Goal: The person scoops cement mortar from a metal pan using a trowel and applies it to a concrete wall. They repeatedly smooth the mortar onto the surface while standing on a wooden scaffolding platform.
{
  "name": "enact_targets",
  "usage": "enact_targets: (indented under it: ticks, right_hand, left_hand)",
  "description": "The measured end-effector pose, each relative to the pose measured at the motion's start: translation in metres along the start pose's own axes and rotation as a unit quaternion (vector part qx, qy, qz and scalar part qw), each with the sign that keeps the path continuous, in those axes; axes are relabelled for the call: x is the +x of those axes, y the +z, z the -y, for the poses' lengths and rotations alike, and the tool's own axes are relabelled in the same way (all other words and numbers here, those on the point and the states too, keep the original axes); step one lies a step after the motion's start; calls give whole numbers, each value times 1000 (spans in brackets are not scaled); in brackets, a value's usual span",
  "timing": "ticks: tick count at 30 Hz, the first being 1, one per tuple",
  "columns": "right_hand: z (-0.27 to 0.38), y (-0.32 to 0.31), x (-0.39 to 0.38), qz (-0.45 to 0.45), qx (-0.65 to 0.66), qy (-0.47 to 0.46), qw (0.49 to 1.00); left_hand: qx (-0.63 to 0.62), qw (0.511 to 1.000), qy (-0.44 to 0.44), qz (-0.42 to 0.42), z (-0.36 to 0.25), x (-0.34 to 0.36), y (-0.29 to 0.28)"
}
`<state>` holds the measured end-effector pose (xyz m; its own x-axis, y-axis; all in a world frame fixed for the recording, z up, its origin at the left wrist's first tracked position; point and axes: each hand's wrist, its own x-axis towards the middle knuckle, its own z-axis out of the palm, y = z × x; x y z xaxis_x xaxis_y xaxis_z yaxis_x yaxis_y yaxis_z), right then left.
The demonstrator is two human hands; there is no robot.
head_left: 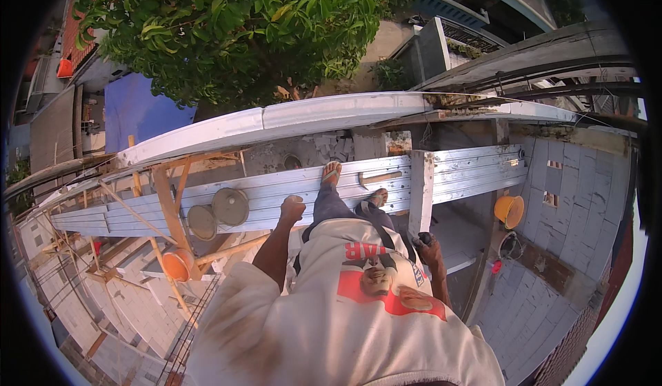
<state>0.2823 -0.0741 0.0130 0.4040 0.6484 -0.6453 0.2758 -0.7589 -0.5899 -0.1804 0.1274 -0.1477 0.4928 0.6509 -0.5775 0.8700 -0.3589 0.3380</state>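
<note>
My left hand (292,209) is closed in a loose fist over the corrugated metal walkway (296,189), with nothing showing in it. Beside the pale upright post (421,196), my right hand (429,248) is closed around something dark that I cannot make out. My sandalled feet stand on the walkway. Between them and the post lies a hammer (383,177) with a wooden handle. Left of my left hand, two round tubs of grey mortar sit side by side, a larger tub (230,206) and a smaller tub (202,222).
A long white beam (310,110) runs along the walkway's far side, with a leafy tree (241,34) beyond. Wooden poles (169,203) rise at the left. An orange bucket (178,264) is lower left; another orange bucket (509,211) is at right. Block walls (579,186) drop below the walkway.
</note>
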Motion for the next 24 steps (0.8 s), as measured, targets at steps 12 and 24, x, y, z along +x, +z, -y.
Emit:
enact_targets:
  ticks: [12, 24]
  right_hand:
    - [-59, 26, -56, -132, 28, 221, 966]
    - [-79, 51, -96, 55, -6, 173, 983]
  left_hand:
    - [-475, 856, -155, 132, -46, 82, -113]
    - [-405, 904, -115, 73, -39, 109, -128]
